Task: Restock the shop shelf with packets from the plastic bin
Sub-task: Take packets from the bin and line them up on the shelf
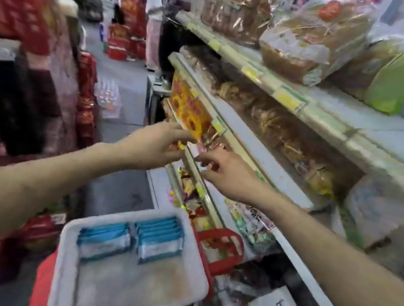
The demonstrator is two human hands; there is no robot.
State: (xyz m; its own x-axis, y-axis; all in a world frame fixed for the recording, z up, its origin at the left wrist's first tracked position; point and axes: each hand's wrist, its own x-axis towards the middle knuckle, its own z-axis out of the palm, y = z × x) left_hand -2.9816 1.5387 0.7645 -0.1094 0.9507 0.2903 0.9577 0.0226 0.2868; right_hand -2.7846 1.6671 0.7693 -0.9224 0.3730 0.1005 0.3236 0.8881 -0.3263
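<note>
A white plastic bin (68, 259) sits below me at the bottom centre, holding two short rows of blue-and-white packets (131, 239) at its far end. Both my arms reach over it to the shop shelf (226, 130). My left hand (154, 141) touches the lower edge of an orange-and-yellow packet (189, 112) at the shelf front, fingers curled round that edge. My right hand (227, 173) is just right of it with loosely bent fingers near small red wrapped packets (213, 144); whether it holds one is blurred.
The top shelf (286, 97) carries clear bags of bread and a green bag. A red basket (222, 248) sits right of the bin, with sweets and white bags on the lower shelves. Red boxes stack along the left aisle side. A person stands far down the aisle (154, 25).
</note>
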